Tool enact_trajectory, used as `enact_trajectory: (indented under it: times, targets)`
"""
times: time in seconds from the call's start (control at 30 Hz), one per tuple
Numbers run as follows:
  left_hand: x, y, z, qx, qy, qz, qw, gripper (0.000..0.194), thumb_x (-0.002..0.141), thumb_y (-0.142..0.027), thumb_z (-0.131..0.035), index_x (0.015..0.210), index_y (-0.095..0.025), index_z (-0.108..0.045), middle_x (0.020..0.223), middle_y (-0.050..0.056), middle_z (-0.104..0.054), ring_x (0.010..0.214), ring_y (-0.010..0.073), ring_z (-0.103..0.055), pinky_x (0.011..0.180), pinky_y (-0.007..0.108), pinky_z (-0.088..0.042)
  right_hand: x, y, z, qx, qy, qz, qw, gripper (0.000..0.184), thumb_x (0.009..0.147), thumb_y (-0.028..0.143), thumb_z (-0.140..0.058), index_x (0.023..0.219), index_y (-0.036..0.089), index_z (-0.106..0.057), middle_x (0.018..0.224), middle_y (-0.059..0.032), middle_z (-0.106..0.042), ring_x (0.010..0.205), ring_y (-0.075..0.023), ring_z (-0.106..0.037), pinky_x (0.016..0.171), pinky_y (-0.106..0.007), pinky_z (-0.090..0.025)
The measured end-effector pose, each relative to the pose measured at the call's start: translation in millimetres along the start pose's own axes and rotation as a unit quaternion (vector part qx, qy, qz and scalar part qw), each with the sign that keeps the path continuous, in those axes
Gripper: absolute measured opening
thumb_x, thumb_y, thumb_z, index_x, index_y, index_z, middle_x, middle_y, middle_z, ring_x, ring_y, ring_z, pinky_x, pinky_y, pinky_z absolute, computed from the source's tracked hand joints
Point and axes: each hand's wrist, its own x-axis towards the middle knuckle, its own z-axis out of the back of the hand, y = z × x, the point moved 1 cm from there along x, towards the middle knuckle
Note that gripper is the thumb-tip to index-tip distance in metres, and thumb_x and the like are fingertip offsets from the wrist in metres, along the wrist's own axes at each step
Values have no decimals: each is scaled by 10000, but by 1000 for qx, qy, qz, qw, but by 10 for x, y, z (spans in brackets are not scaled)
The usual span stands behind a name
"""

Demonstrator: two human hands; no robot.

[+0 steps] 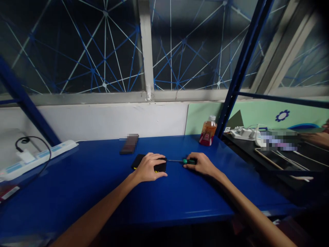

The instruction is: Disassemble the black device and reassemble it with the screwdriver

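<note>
A flat black case (161,167) with yellow marks along its near side lies on the blue table (185,199). My left hand (149,167) grips it from above, fingers across its top and thumb at the near side, hiding much of it. In my right hand (202,163) is a screwdriver (185,161) with a green and black handle, the fingers closed round that handle. Its thin metal shaft points left, and the tip is at or close to the case's right end. Whether the tip touches the case I cannot tell.
Behind the case lies a dark, partly blurred flat object (130,144). A drink bottle (208,131) stands at the back right, near a blue post (232,82). On the left is a white power strip (38,159). Another person's hand (317,139) shows over the black desk (290,178) at right.
</note>
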Motion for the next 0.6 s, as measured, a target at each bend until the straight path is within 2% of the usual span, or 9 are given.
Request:
enact_trajectory:
  times: [0.1,0.2,0.37,0.5,0.6]
  targets:
    - [20,37,-16,12,-5,7,1000,453,724,-500,-762,1068,-208,-715,1181,113,-681,1080,305,-636,908,470,-451,172,16,14,-41,2,37,998,408,838,592,-558,749,212,-677,753,-25,-689,666,-171,-603,604,-266,-357]
    - [38,74,-25,20,-9,11,1000,455,721,-499,-764,1061,-202,-717,1176,112,-684,1069,300,-640,905,466,-454,266,37,11,-81,0,53,995,463,918,572,-433,735,209,-654,735,-29,-664,670,-168,-595,605,-267,-352]
    - [39,78,-36,38,-7,1,999,442,758,-499,-733,1081,-199,-704,1195,116,-673,1081,303,-632,924,476,-442,170,18,-57,-147,-29,72,986,435,920,595,-419,837,215,-616,882,-40,-637,712,-165,-612,584,-255,-350]
    - [37,56,-43,49,-3,-10,999,441,794,-500,-700,1099,-181,-694,1208,134,-663,1103,308,-619,922,476,-443,74,6,-105,-192,-52,93,976,410,913,594,-434,909,208,-573,900,-53,-640,703,-175,-617,553,-257,-325]
    - [36,54,-46,48,-7,-13,999,449,802,-507,-687,1113,-184,-687,1201,138,-666,1099,311,-621,914,485,-449,64,4,-118,-197,-58,103,973,373,908,570,-462,931,205,-538,842,-54,-664,689,-188,-618,535,-258,-291]
